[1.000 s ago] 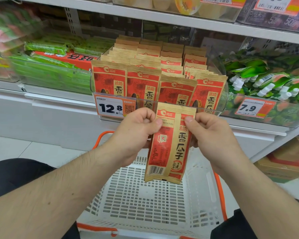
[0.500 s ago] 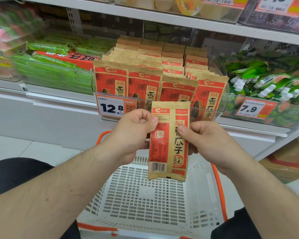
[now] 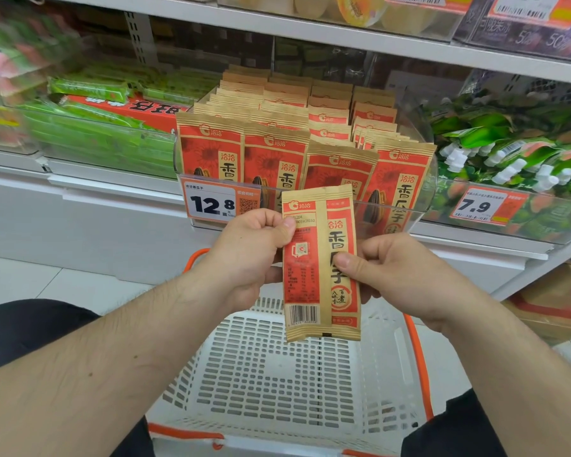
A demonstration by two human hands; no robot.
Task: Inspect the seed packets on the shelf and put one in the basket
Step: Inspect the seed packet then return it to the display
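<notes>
Basket: a white slotted plastic basket [image 3: 277, 384] with orange handles is seen lowest in the frame, directly below the held packet; its near rim is cut off by the bottom edge.
Held packet: a narrow kraft-brown and red paper seed packet [image 3: 322, 263] is held upright above the basket, its back with a barcode turned to the camera; the small print cannot be read.
Left hand: the left hand [image 3: 248, 255] is clamped on the held packet's upper left edge, thumb on the front; the curled fingers behind the packet are hidden.
Right hand: the right hand [image 3: 399, 275] is pinched on the held packet's right edge at mid-height, thumb on the printed face; its other fingers are hidden behind the paper.
Price tags: an orange and white tag reading 12.8 [image 3: 216, 204] is seen just left of the held packet's top, partly covered by the left hand; a second tag reading 7.9 [image 3: 485, 206] is seen well to its right.
Shelf stock: rows of matching red and brown seed packets [image 3: 297, 133] are stood in a clear plastic tray [image 3: 422, 179] behind the held packet; the rear rows are shadowed.
Neighbours: blurred green wrapped packs [image 3: 89, 127] are seen left of the tray, green pouches with white caps [image 3: 508, 150] to its right.
Change: compared with half a second ago, the held packet is tilted slightly less, and the right thumb is placed lower on it.
</notes>
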